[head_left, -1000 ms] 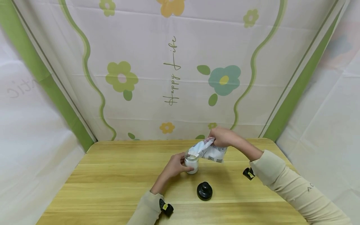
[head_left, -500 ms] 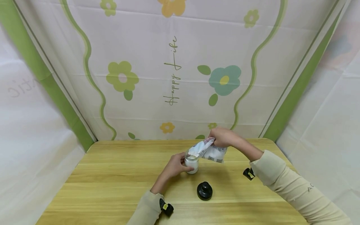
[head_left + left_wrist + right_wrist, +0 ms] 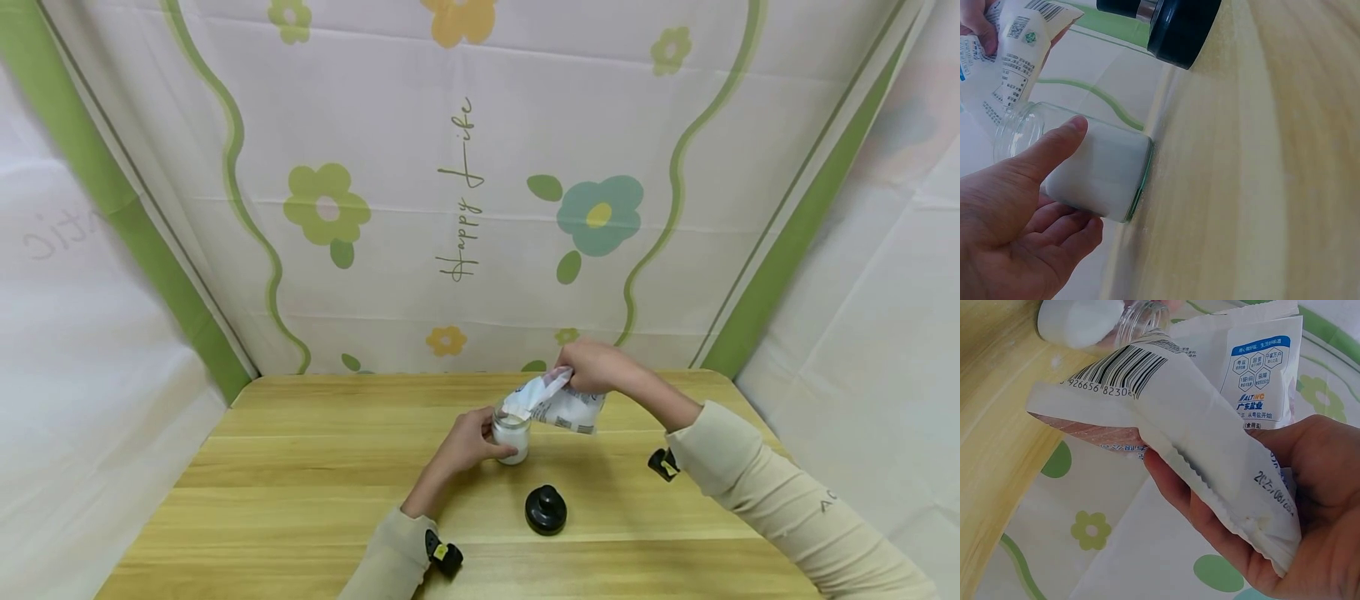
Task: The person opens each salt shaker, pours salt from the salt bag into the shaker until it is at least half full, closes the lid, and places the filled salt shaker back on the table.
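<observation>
A clear glass jar (image 3: 513,442) stands upright on the table, filled most of the way with white salt. My left hand (image 3: 463,443) holds it from the left, thumb on the near side and fingers round the far side. In the left wrist view, the thumb lies across the jar's glass wall (image 3: 1107,165). My right hand (image 3: 592,367) grips a crumpled white salt bag (image 3: 566,410), its open end tipped down at the jar's mouth. Printed Chinese text and a barcode show on the salt bag (image 3: 1185,419) in the right wrist view.
A black lid with a round knob (image 3: 546,510) lies on the wooden table (image 3: 315,483) in front of the jar. A flower-printed white cloth (image 3: 405,250) rises behind the table's far edge, with more cloth on both sides.
</observation>
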Demonstrator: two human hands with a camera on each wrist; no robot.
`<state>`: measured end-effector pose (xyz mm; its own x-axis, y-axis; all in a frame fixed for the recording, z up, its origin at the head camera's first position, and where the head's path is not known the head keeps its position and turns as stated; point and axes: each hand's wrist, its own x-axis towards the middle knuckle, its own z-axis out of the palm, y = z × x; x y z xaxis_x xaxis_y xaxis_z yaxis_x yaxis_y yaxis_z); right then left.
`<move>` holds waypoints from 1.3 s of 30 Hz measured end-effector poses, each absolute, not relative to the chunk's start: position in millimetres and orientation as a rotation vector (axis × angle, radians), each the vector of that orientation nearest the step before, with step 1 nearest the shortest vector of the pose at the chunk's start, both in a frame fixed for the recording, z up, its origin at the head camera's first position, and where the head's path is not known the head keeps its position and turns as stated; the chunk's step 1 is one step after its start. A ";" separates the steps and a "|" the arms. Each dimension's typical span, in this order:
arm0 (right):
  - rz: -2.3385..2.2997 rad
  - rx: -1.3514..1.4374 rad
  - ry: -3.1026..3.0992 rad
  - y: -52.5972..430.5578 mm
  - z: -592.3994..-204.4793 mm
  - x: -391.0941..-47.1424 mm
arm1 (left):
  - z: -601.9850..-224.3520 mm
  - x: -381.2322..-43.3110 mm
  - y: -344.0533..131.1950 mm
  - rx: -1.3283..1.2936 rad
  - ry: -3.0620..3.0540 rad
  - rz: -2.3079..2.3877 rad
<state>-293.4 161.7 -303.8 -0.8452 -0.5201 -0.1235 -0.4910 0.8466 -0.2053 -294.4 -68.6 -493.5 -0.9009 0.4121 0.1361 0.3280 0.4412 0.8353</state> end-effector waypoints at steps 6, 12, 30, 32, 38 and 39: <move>-0.259 -0.785 2.851 161.1 -303.6 -292.5 | -492.6 -293.7 -68.8 0.674 2.593 1.470; -0.263 -0.783 2.852 160.5 -304.4 -292.9 | -493.1 -293.6 -68.6 0.682 2.596 1.467; -0.258 -0.801 2.847 160.3 -306.9 -294.6 | -491.2 -292.1 -69.7 0.683 2.589 1.467; -0.256 -0.799 2.849 160.1 -306.9 -294.3 | -491.1 -291.9 -69.8 0.684 2.585 1.471; -0.257 -0.785 2.850 159.8 -305.7 -292.8 | -491.5 -292.5 -69.4 0.680 2.575 1.475; -0.256 -0.783 2.851 159.9 -305.5 -292.6 | -491.5 -292.6 -69.3 0.679 2.572 1.477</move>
